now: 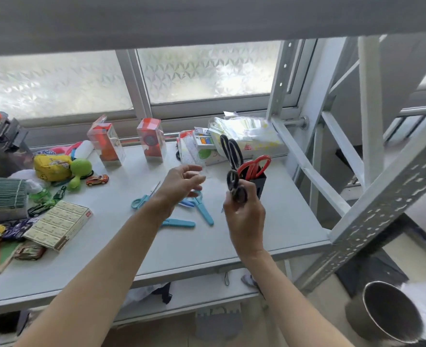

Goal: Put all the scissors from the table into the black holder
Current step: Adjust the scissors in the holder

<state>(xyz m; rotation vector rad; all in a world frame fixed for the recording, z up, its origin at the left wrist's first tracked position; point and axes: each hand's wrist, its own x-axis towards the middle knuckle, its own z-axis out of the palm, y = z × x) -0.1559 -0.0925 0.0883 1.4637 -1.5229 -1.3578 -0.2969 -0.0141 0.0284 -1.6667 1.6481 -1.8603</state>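
The black holder (260, 182) stands at the right of the grey table (157, 246). Black-handled scissors (232, 149) and red-handled scissors (255, 166) stick up out of it. My right hand (245, 216) grips another pair of black-handled scissors (235, 186) just left of the holder, handles up. My left hand (179, 186) hovers open above the table with nothing in it. Under and around it lie blue scissors: one pair (142, 200) to its left, one (202, 209) to its right, and a blue handle (179, 223) near my forearm.
Toy cars (97, 180), a yellow pouch (52, 167), a green toy (79, 170) and a box of staples (59, 225) crowd the table's left. Two clear red boxes (152, 140) and stationery packs (244, 132) line the back. A metal rack post (372, 214) stands close at the right.
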